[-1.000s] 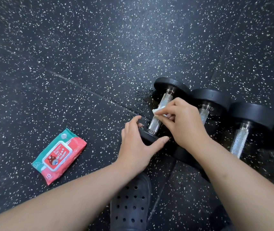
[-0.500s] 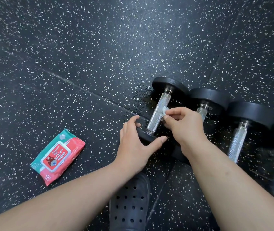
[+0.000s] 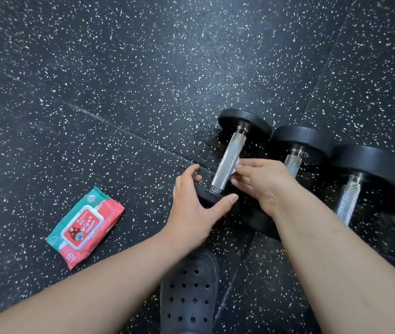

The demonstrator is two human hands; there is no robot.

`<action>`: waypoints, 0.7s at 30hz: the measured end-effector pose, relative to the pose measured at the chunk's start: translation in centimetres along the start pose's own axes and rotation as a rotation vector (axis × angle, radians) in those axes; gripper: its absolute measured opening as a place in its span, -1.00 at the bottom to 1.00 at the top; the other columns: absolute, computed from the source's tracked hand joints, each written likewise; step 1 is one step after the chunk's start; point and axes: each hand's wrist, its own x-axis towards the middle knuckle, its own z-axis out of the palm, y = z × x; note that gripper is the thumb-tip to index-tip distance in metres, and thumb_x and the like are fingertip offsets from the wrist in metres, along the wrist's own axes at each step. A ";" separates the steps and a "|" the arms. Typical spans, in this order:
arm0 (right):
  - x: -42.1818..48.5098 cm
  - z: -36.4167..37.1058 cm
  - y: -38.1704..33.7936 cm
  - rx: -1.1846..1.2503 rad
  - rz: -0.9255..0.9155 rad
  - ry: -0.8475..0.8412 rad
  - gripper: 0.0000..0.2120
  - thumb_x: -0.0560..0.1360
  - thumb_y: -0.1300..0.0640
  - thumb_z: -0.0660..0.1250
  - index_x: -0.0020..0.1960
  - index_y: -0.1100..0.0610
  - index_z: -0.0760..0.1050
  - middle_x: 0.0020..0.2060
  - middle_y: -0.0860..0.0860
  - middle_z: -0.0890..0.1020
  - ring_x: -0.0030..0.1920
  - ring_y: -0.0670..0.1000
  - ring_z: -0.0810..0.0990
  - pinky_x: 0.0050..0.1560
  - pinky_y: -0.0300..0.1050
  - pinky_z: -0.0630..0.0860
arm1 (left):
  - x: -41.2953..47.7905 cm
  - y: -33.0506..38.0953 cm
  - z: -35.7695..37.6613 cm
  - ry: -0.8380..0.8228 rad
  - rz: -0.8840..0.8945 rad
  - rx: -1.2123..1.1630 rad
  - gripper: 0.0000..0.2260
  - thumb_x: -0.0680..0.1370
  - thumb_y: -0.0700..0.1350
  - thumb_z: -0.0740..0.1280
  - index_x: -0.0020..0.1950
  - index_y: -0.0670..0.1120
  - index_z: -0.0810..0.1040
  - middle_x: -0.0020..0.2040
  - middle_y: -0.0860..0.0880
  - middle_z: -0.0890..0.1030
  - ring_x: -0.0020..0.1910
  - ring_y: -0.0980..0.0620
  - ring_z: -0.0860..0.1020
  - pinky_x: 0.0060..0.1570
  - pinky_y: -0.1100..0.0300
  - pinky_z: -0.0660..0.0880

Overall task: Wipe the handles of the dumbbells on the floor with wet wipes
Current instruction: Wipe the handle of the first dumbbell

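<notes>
Slid off the handle top to its right side since a second ago: the right hand [image 3: 261,182]. I see it pinching a small white wet wipe [image 3: 236,165] against the knurled steel handle [image 3: 229,160] of the leftmost black round-headed dumbbell [image 3: 244,121]. The left hand [image 3: 191,208] grips that dumbbell's near head, thumb and fingers curled round it. More black dumbbells [image 3: 365,160] lie in a row just to the right on the speckled black rubber floor [image 3: 143,68]. A red-and-teal pack of wipes [image 3: 85,227] lies well left of the hands. A black perforated clog [image 3: 189,292] shows between the forearms.
</notes>
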 end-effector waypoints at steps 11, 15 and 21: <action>0.6 2.3 0.3 0.072 0.114 -0.103 -0.73 0.70 0.30 0.23 0.11 0.06 0.67 -0.11 -0.02 0.77 -0.24 -0.09 0.72 -0.27 -0.20 0.64 | 0.7 -0.7 -0.8 -0.043 -0.005 -0.082 -0.02 0.29 0.42 0.49 0.61 0.14 0.21 0.37 0.10 0.44 0.40 0.15 0.46 0.50 0.06 0.37; 1.2 2.0 0.2 0.167 0.201 -0.237 -0.63 0.72 0.33 0.12 0.26 0.06 0.64 -0.06 -0.03 0.77 -0.17 -0.05 0.74 -0.29 -0.16 0.66 | 0.8 -0.7 -1.0 -0.054 -0.012 -0.090 -0.02 0.29 0.44 0.48 0.61 0.15 0.20 0.36 0.12 0.46 0.38 0.19 0.47 0.49 0.12 0.36; 0.8 0.2 0.2 0.088 0.132 -0.107 -0.83 0.65 0.30 0.30 0.03 0.18 0.68 -0.12 0.09 0.74 -0.16 0.01 0.72 -0.12 -0.16 0.70 | 0.6 -0.7 -1.0 -0.063 -0.029 -0.102 -0.04 0.31 0.42 0.50 0.61 0.22 0.18 0.35 0.19 0.44 0.39 0.16 0.46 0.49 0.06 0.36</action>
